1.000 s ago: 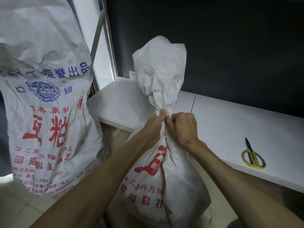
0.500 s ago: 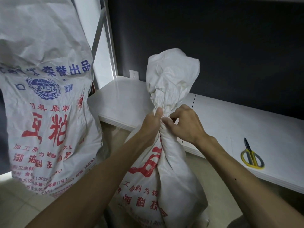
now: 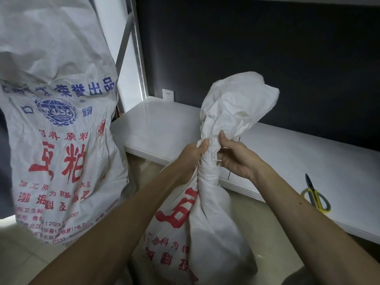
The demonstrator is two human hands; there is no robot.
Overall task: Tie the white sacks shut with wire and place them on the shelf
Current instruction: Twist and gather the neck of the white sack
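The sack [image 3: 213, 233], a woven white plastic bag with red print, stands upright at the centre, its crinkled mouth gathered into a tight, twisted neck with the loose top flaring above like a crumpled bloom. The left hand [image 3: 191, 157] has a closed grip round that neck from the sack's left, fingers wrapped fully and thumb pointing up along the folds. The right hand [image 3: 236, 161] meets it from the sack's right, thumb pressed to the gathered cloth and fingers curled in against the neck, so both hands hold the same narrow waist. Behind the sack runs a smooth white shelf [image 3: 298, 161], flat and matte. Right of the sack, on that board, lie scissors [image 3: 315, 196] with yellow looped handles and dark blades. Left of the sack hangs a second sack [image 3: 61, 140], broad and wrinkled, printed in blue and red.
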